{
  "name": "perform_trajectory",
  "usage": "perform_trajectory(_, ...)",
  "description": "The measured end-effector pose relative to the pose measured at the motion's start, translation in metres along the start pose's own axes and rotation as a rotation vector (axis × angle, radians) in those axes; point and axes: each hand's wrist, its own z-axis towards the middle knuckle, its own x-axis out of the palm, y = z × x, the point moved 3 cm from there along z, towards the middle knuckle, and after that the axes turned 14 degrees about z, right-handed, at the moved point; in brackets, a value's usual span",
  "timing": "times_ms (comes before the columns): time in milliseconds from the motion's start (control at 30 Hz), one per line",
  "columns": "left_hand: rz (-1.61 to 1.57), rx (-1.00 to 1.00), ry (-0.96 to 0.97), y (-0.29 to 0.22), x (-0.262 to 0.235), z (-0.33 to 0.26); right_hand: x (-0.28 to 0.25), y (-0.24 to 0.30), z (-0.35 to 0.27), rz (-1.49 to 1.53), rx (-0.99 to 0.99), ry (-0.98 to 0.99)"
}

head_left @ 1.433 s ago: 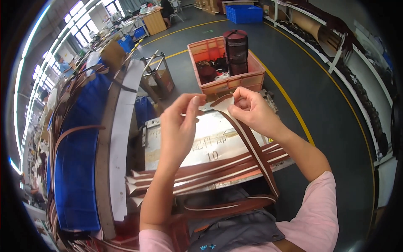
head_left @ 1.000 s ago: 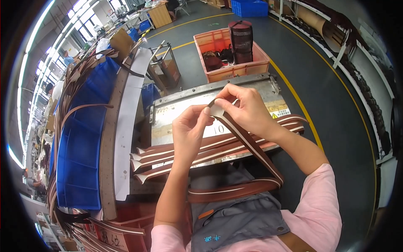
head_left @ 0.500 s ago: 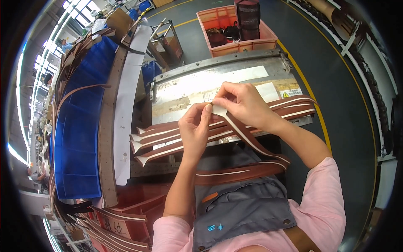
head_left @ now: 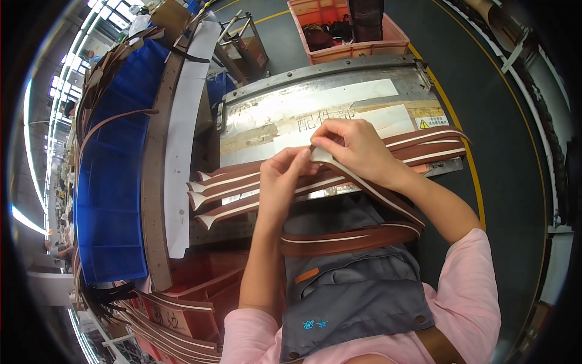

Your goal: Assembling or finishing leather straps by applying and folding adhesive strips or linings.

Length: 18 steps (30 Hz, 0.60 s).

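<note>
Both hands meet over the metal-topped table (head_left: 254,112) at one end of a brown strap (head_left: 388,195) with a white lengthwise stripe. My left hand (head_left: 279,180) pinches the tip of that end between thumb and fingers. From the other side, my right hand (head_left: 359,150) grips the same end, its thumb and forefinger closed on the edge. A pale flared patch of the strap shows between the hands. The rest of it hangs off the table edge and loops across my apron. Under my hands lie several similar striped straps (head_left: 233,213), their flared pale ends pointing left.
To the left stand a blue divided bin (head_left: 112,224) and a long board with white paper (head_left: 182,151) along it. A pink crate (head_left: 388,43) holding dark goods sits beyond the table. More striped straps hang over a red crate (head_left: 224,267) at lower left.
My view has shifted slightly, so the table and far crate appear higher. Both hands keep hold of the strap end, with the right fingers slightly shifted along it.
</note>
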Motion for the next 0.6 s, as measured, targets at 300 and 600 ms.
perform_trajectory(300, 0.197, 0.201, -0.241, -0.001, 0.001, -0.015, 0.013, 0.012, -0.008, -0.157, -0.150, -0.070)
perform_trajectory(600, 0.454, 0.298, -0.263, -0.019, 0.006, -0.040, 0.018, 0.029, -0.032, -0.185, -0.280, -0.081)
